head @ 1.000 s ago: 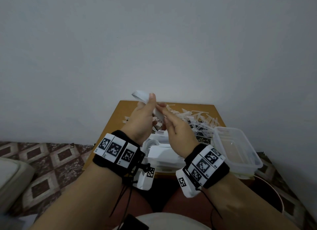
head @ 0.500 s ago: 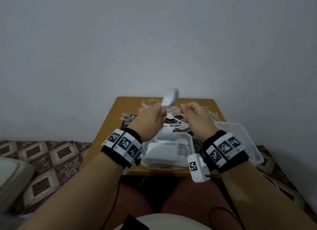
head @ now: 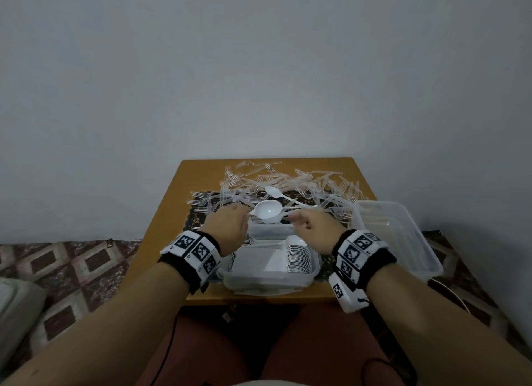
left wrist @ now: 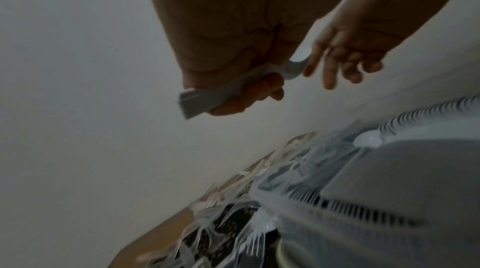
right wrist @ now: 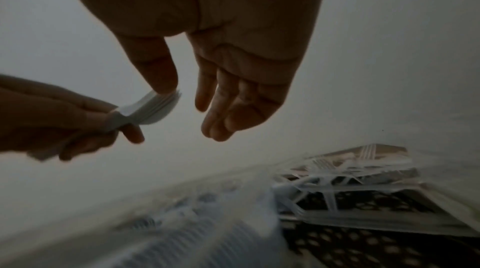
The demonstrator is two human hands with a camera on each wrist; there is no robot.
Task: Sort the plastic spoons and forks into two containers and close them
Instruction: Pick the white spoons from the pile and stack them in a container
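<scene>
My left hand [head: 230, 223] grips a nested stack of white plastic spoons [head: 267, 210] by the handles, bowls pointing right, above the far end of the clear container [head: 313, 273] that holds rows of stacked spoons. In the left wrist view the stack of spoons [left wrist: 207, 96] sits in curled fingers. My right hand [head: 312, 224] hovers just right of the bowls with relaxed fingers [right wrist: 221, 112], its thumb tip touching the stack of spoons [right wrist: 155, 108]. A heap of clear plastic forks [head: 288, 181] covers the back of the table, with one loose spoon [head: 273, 191] on it.
A second clear container [head: 403, 241] stands empty at the right edge of the small wooden table [head: 184, 195]. A dark patterned mat [head: 195, 221] lies under the cutlery. The wall rises right behind the table. My knees are below the front edge.
Both hands have dropped from chest height toward the spoon container. The spoon stack has turned from upright to level, and the right hand has let go of it.
</scene>
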